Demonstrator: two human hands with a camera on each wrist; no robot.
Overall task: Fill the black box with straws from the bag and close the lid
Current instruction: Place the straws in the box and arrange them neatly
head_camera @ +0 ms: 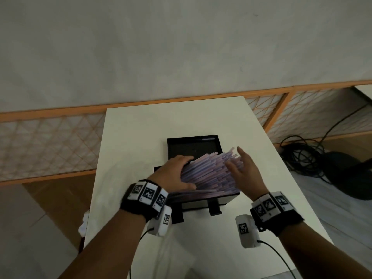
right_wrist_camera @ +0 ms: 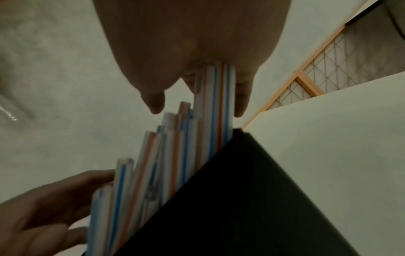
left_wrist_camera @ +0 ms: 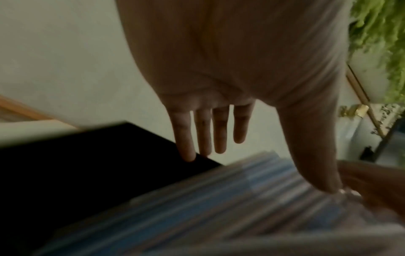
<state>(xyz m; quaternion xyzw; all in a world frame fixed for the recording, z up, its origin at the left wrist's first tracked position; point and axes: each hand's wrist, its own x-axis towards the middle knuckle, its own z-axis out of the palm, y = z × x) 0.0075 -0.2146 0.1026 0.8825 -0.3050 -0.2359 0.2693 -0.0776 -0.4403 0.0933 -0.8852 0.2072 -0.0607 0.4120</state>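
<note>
Lying between flat, straight-fingered left hand [head_camera: 177, 170] and right hand [head_camera: 244, 172]: straws [head_camera: 209, 174] heaped over black box [head_camera: 205, 200].

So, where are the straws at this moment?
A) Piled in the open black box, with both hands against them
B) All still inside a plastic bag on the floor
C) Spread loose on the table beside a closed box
A: the straws heap up in the open black box, the left hand and right hand flanking them.
</note>
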